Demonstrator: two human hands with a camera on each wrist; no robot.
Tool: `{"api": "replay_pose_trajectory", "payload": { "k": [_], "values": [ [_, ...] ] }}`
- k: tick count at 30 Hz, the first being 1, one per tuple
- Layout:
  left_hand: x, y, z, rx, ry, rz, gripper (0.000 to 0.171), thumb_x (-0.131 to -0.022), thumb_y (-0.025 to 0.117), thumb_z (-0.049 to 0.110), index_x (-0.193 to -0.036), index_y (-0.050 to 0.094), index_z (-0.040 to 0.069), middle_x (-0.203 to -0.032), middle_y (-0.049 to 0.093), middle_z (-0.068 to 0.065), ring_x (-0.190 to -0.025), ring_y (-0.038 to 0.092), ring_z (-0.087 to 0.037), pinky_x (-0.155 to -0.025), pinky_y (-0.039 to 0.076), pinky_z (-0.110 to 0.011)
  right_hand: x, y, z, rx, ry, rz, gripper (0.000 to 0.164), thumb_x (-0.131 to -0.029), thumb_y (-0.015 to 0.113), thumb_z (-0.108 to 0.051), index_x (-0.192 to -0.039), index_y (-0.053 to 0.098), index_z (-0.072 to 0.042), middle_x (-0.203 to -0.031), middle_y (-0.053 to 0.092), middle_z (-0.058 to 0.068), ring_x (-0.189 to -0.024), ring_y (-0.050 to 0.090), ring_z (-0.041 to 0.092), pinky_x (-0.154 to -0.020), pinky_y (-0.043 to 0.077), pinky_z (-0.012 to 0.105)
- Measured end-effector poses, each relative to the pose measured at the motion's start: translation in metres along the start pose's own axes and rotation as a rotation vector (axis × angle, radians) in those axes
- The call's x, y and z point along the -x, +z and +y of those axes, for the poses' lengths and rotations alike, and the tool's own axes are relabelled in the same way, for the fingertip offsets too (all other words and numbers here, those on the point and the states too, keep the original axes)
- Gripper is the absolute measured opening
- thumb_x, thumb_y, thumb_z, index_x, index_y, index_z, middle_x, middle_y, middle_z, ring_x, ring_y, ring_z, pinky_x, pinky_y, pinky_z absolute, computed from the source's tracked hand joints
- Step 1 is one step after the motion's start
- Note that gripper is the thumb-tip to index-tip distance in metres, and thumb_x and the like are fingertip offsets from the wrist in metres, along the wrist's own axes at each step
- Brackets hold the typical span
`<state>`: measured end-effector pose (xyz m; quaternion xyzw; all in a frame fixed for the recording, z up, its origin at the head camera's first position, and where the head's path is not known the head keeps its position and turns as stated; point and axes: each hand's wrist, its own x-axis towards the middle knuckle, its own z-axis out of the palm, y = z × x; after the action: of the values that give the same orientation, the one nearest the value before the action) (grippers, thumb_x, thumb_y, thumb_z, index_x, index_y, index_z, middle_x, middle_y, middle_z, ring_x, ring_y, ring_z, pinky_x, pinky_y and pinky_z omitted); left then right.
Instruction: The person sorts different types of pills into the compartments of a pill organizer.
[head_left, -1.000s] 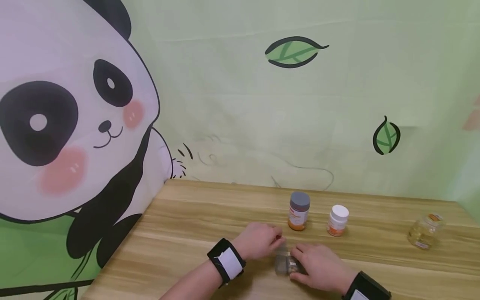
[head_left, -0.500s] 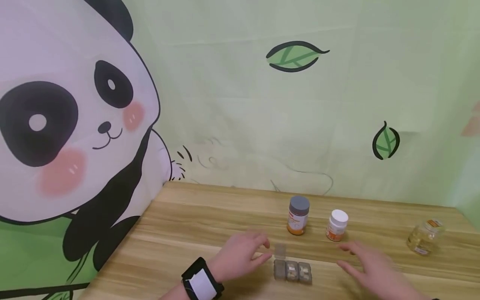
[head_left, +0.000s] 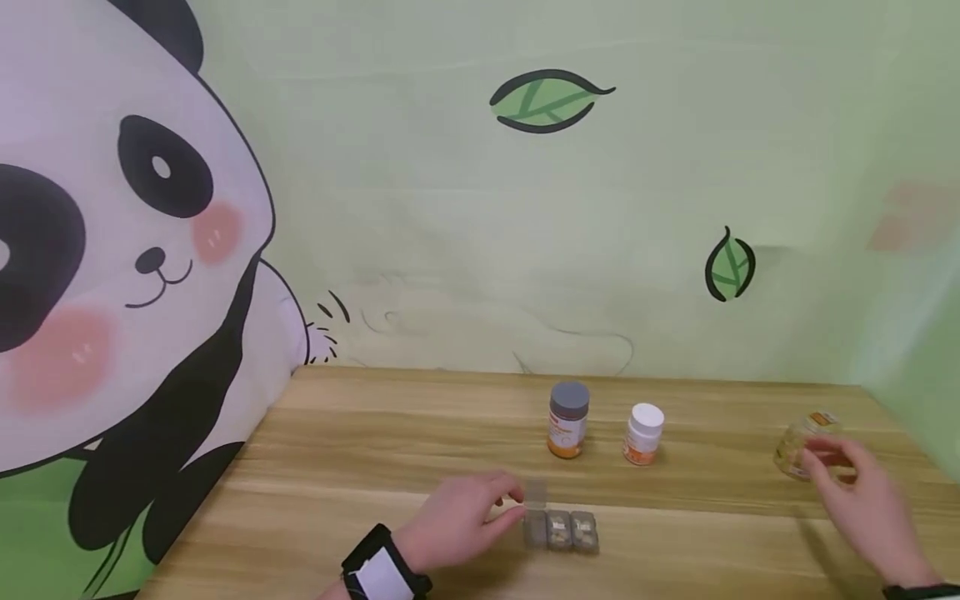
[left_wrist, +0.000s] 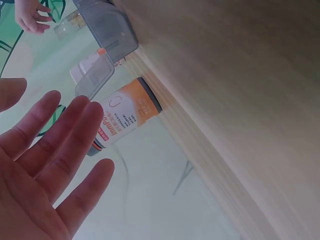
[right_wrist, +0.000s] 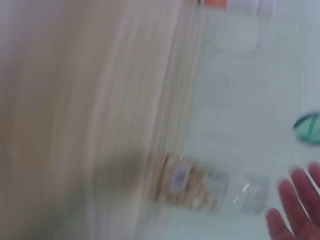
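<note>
A small grey translucent pill organizer [head_left: 572, 532] lies on the table, its leftmost lid [head_left: 536, 493] flipped up and back. Pale contents show in its other two compartments. My left hand [head_left: 461, 517] hovers at its left side with relaxed fingers, holding nothing; the left wrist view shows those fingers [left_wrist: 70, 145] spread near the raised lid. Far to the right, my right hand [head_left: 862, 500] is at a clear jar [head_left: 791, 446], fingers loosely bent and overlapping its right side. In the blurred right wrist view the jar [right_wrist: 182, 182] holds yellowish pieces, with fingertips apart from it.
Behind the organizer stand a bottle with a dark grey cap and orange base [head_left: 567, 429] and a smaller white-capped bottle [head_left: 643, 437]. A green cloth backdrop [head_left: 450, 208] with a panda print closes off the table's back edge.
My right hand has left the pill organizer and swung right to the clear jar. The left hand has drawn back slightly from the raised lid. The head view has turned a little right.
</note>
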<state>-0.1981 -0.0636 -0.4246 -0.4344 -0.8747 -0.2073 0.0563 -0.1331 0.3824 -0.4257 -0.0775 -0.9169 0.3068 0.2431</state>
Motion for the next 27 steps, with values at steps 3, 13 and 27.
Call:
{"api": "replay_pose_trajectory", "payload": {
  "k": [3,13,27],
  "values": [
    [0.004,-0.004,-0.002,0.013,-0.017,0.030,0.011,-0.097,0.060,0.027,-0.097,0.066,0.018,-0.090,0.062,0.012,-0.076,0.056,-0.001,-0.065,0.044,-0.018,-0.018,0.003,0.007,-0.024,0.097,0.056,0.054,-0.100,0.052,-0.028,-0.134,0.040,0.012,-0.128,0.042,0.035,-0.108,0.047,0.044,-0.073,0.040,0.041],
    [0.005,-0.006,-0.003,-0.008,-0.008,0.071,0.009,-0.096,0.061,0.027,-0.097,0.067,0.019,-0.089,0.063,0.011,-0.075,0.056,0.000,-0.063,0.044,-0.016,-0.051,0.013,0.023,-0.196,0.229,-0.079,0.080,-0.098,0.050,-0.037,-0.143,0.012,0.017,-0.137,0.023,0.041,-0.117,0.033,0.052,-0.078,0.036,0.038],
    [0.004,-0.004,0.003,-0.008,0.009,0.041,0.008,-0.097,0.061,0.026,-0.096,0.066,0.019,-0.092,0.065,0.011,-0.078,0.058,0.000,-0.066,0.044,-0.015,-0.057,0.023,0.038,-0.261,0.439,-0.112,0.092,-0.095,0.052,-0.047,-0.148,0.006,0.013,-0.143,0.023,0.040,-0.129,0.027,0.053,-0.101,0.026,0.061]
  ]
}}
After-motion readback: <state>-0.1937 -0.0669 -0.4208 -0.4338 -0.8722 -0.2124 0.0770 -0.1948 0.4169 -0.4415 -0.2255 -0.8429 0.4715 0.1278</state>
